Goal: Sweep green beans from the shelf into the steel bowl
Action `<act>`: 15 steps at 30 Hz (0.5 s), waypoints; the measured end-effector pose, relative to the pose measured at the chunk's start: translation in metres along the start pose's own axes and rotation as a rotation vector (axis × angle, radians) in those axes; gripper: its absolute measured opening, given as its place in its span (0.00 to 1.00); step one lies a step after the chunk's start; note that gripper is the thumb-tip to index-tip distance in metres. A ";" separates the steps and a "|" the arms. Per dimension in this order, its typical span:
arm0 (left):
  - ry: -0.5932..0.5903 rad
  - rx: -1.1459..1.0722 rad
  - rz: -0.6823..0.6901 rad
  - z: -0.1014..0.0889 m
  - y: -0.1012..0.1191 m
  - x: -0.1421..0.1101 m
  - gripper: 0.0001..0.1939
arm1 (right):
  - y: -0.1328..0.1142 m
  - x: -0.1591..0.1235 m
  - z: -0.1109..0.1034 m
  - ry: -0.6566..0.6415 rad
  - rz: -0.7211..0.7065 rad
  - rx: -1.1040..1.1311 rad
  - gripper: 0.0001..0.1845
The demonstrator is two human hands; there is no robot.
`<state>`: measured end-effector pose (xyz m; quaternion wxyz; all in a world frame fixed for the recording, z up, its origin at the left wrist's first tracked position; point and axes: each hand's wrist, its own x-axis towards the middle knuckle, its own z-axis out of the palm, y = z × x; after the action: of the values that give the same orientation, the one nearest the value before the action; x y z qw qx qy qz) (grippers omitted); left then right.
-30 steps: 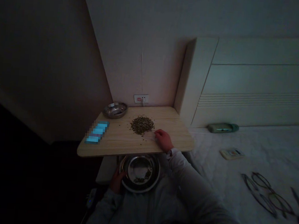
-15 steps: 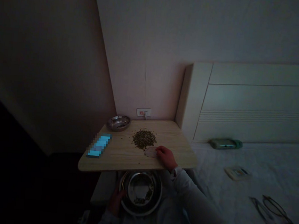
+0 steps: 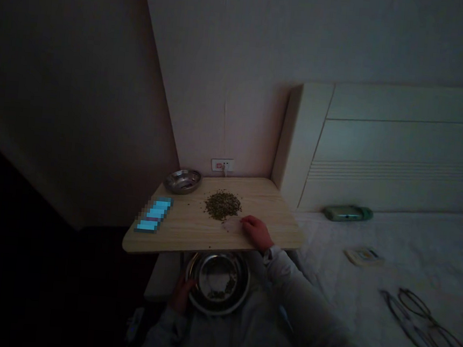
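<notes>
On the light wooden table (image 3: 185, 235) lies a loose pile of small greenish-brown grains (image 3: 223, 205). My right hand (image 3: 256, 233) pinches a thin, pale, translucent flat piece (image 3: 232, 225), whose edge rests on the tabletop at the pile's near side. Below the table's front edge, over my lap, my left hand (image 3: 181, 295) grips the left rim of a wide metal bowl (image 3: 241, 297). Some grains lie inside this bowl, mostly along its lower right. The exact kind of the flat piece is hard to make out in the dim light.
A smaller metal bowl (image 3: 182, 182) stands at the table's back left, with a lit, blurred-out screen (image 3: 154, 215) in front. Behind is a wall socket (image 3: 222, 165). On the bed at right lie a green bottle-like object (image 3: 347, 213), a small flat box (image 3: 364, 256) and thin looped frames (image 3: 417, 314).
The view has tilted slightly down, so everything sits higher in the picture. My right hand and the flat piece have shifted only slightly beside the pile; my left hand still grips the bowl.
</notes>
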<state>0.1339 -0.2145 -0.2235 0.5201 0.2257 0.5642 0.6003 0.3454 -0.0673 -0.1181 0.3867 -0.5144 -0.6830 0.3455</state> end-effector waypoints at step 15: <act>0.023 0.006 -0.015 0.004 0.008 -0.005 0.24 | -0.006 -0.007 0.005 -0.051 -0.019 -0.239 0.10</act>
<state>0.1365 -0.2160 -0.2133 0.5174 0.2161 0.5736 0.5971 0.3393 -0.0756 -0.1167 0.3084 -0.5412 -0.7338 0.2710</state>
